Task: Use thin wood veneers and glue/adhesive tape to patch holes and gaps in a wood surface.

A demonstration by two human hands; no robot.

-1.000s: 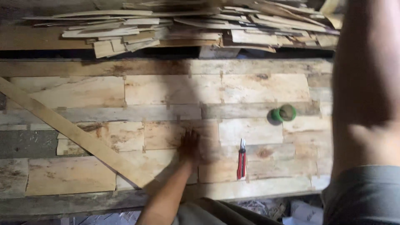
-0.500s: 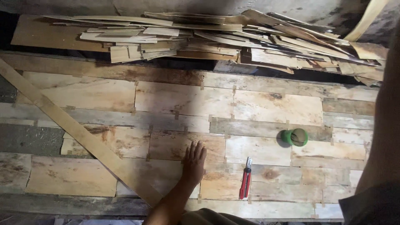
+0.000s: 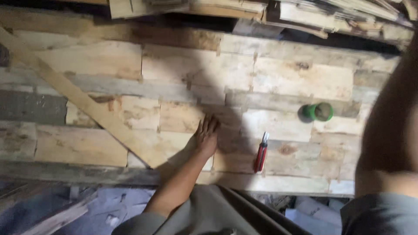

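Note:
My left hand [image 3: 207,138] lies flat, fingers spread, on a panel of pale wooden boards [image 3: 109,61] and holds nothing. A long wooden slat [image 3: 87,104] runs diagonally across the panel and ends just left of that hand. To the hand's right, a small red-handled tool [image 3: 261,152] rests on the boards. Farther right stands a green round object [image 3: 320,112]. My right arm [image 3: 387,130] fills the right edge, blurred and close, and its hand is out of the picture.
A pile of thin wooden strips and offcuts [image 3: 305,13] lies along the far edge of the panel. Below the near edge are grey cloth [image 3: 209,213] and scraps on the floor [image 3: 65,209].
My left hand stays flat on the same boards. The view has moved closer, so the strip pile now sits at the top edge and my right arm covers more of the right side.

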